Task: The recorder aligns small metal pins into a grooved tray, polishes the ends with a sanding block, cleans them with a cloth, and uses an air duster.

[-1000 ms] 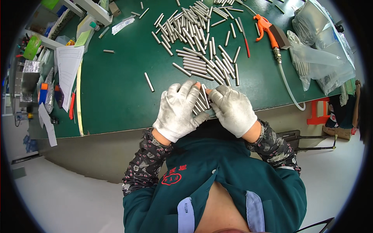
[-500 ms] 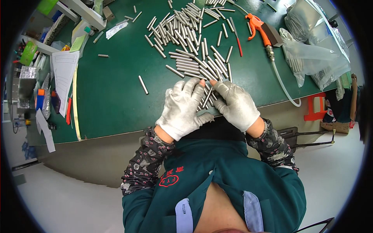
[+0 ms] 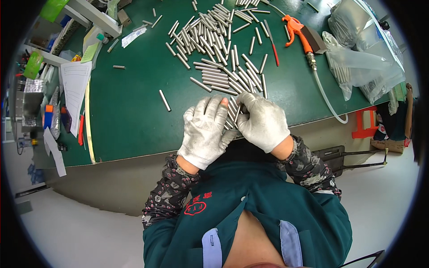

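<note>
At the near edge of the green table (image 3: 134, 125), my gloved left hand (image 3: 203, 129) lies with its fingers stretched out, alongside a small group of steel pins (image 3: 231, 107). My gloved right hand (image 3: 263, 121) pinches a single steel pin (image 3: 237, 114) between thumb and forefinger, over that group. Both gloves are white and greyed, with a bare fingertip showing on the left one. Just beyond my hands are a stacked row of pins (image 3: 215, 79) and several slanted ones. Farther back spreads a loose heap of pins (image 3: 206, 35). My palms partly hide the near group.
To the right are a red-handled slim tool (image 3: 274, 52), an orange air gun (image 3: 295, 30) with a pale hose, a dark block (image 3: 314, 39) and clear plastic bags (image 3: 362, 67). One pin (image 3: 164, 100) lies alone left of my hands. Papers (image 3: 75, 89) and a red-handled tool (image 3: 81, 129) lie far left.
My right hand has shifted left and nearer me, now pinching a pin. My left hand has moved slightly left and nearer me, uncovering a little more of the near group.
</note>
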### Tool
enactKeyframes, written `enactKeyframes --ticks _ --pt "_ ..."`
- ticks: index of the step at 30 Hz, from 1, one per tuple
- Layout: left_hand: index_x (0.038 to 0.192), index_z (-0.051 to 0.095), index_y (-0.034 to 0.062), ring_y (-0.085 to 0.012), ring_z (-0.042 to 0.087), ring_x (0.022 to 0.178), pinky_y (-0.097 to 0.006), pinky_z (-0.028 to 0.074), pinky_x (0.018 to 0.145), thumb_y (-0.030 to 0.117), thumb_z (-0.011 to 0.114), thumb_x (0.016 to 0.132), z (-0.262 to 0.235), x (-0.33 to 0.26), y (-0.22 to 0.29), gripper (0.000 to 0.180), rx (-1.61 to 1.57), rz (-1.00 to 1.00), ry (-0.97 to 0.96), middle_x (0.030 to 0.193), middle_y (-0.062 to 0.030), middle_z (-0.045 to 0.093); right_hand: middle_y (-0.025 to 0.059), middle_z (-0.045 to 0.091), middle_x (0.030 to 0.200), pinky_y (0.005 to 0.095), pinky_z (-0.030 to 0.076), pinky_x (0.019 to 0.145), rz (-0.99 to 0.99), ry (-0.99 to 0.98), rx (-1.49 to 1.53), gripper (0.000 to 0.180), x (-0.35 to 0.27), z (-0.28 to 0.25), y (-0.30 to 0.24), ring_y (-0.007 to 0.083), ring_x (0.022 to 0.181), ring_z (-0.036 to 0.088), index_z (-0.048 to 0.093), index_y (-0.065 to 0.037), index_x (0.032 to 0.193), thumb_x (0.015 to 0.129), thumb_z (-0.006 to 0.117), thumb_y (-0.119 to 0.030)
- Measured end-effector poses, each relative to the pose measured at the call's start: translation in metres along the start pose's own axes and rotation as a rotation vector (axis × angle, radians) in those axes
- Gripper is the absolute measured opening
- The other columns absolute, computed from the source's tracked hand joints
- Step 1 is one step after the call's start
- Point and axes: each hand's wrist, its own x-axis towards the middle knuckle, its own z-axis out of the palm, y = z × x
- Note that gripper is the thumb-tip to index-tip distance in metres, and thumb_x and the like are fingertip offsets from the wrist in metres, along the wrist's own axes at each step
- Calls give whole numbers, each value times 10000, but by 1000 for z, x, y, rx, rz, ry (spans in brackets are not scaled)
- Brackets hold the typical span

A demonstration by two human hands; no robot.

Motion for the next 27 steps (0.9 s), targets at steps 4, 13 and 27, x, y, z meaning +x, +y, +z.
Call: enactKeyframes --ticks 4,13,27 --pt "1323 404 11 -327 474 1135 -453 372 914 350 675 709 0 2 -9 751 -34 75 -6 1236 -158 490 144 603 832 461 498 656 -79 -62 -44 215 -2 -2 7 341 767 617 586 -64 955 751 529 -101" --pt "1378 352 78 -320 481 1149 -450 385 930 333 747 632 6 8 -5 882 -124 123 48 1229 -142 507 142 587 831 455 486 684 -67 -93 62 218 -6 -10 9 341 781 600 599 -56 977 768 541 -83" --pt "1147 571 96 -344 439 1179 -491 336 971 314 724 626 -6 9 1 585 -62 138 -69 1231 -115 502 96 600 854 394 498 686 -87 194 -250 268 21 -20 10 277 836 594 620 -79 875 717 690 -284"
